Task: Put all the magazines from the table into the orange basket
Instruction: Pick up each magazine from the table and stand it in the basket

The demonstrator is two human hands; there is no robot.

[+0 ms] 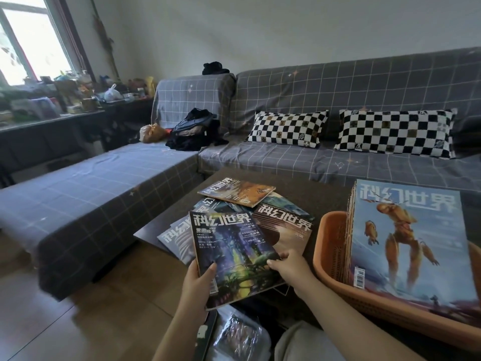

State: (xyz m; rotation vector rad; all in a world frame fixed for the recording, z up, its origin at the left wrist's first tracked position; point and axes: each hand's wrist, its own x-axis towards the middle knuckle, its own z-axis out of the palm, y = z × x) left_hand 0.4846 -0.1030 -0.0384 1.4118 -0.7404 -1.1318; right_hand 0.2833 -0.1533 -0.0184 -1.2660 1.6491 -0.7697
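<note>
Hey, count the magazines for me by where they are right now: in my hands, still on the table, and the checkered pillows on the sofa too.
Magazines held by left hand and right hand: 1
Magazines visible on the table: 4, possibly more hidden
Checkered pillows: 2
Total: 7

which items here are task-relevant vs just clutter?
Job: held magazine, left hand, right hand, loose magazines on table, orange basket, magazines already in basket.
Clutter: checkered pillows, dark clothes on sofa, windowsill items.
</note>
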